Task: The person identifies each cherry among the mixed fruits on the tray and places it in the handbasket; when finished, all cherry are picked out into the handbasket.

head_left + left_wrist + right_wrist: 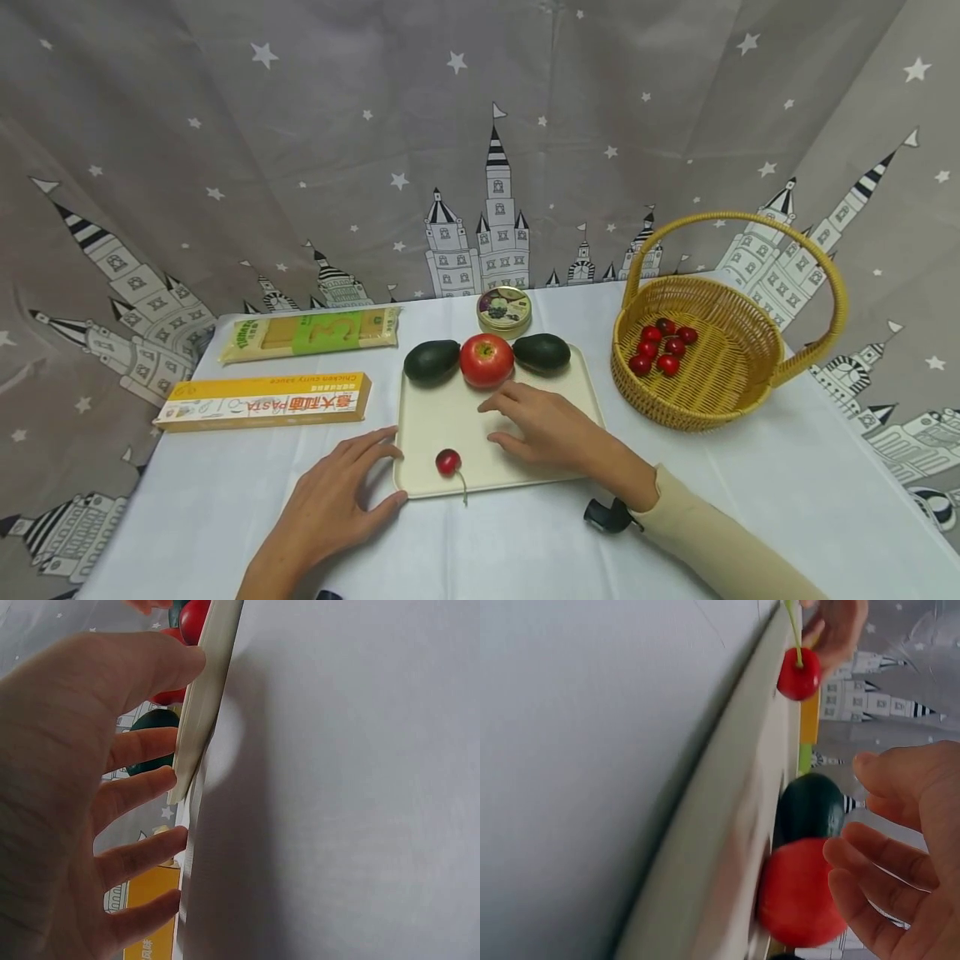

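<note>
A cream tray point(435, 417) holds two dark green avocados point(431, 362) with a round red tomato-like fruit point(487, 361) between them, in a row at its far side. One cherry point(447, 462) with a long stem lies near the tray's front edge. My left hand point(333, 496) rests at the tray's front left corner, thumb and fingers spread and touching its rim point(199, 712). Above the tray hovers my right hand point(543, 425), fingers loosely bent with nothing between them. The right wrist view shows the red fruit point(799, 892) beyond those fingers.
To the right stands a wicker basket point(693, 417) with a tall handle and several cherries point(667, 364) inside. A round tin point(504, 311) sits behind the tray. At the left lie a noodle packet point(311, 333) and a yellow pasta box point(266, 402).
</note>
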The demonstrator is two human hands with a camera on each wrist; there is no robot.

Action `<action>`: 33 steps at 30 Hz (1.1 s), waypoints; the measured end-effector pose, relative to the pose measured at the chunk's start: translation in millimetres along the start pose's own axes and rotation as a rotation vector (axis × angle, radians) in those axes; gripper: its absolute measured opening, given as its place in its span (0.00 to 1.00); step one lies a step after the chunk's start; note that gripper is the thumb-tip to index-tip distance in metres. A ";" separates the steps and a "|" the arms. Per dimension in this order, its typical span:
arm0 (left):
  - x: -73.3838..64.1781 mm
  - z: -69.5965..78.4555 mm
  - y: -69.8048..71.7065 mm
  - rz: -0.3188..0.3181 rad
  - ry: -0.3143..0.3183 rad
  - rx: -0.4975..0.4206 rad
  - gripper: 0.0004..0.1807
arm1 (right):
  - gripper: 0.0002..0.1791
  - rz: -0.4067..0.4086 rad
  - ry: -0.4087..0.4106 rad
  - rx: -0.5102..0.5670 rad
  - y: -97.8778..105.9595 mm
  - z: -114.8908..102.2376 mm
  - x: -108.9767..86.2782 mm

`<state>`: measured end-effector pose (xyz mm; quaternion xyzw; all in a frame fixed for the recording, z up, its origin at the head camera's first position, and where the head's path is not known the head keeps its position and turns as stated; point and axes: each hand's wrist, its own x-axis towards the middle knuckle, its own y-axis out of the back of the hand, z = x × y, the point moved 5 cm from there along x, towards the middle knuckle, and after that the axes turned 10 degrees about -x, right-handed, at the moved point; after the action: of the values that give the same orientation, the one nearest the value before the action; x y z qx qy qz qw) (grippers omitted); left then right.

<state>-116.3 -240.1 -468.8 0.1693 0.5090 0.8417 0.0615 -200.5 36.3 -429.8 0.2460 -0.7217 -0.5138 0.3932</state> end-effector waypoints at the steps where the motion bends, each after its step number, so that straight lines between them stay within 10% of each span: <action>1: 0.0 0.2 0.2 0.001 -0.001 0.000 0.24 | 0.19 -0.006 0.005 0.001 -1.7 -2.0 0.5; 33: 1.0 1.9 0.2 -0.012 0.008 0.014 0.24 | 0.16 -0.181 0.094 0.005 -38.0 -51.4 23.1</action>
<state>-116.7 -238.3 -467.6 0.1631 0.5160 0.8385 0.0635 -173.3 -22.7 -449.7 0.3352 -0.6786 -0.5333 0.3778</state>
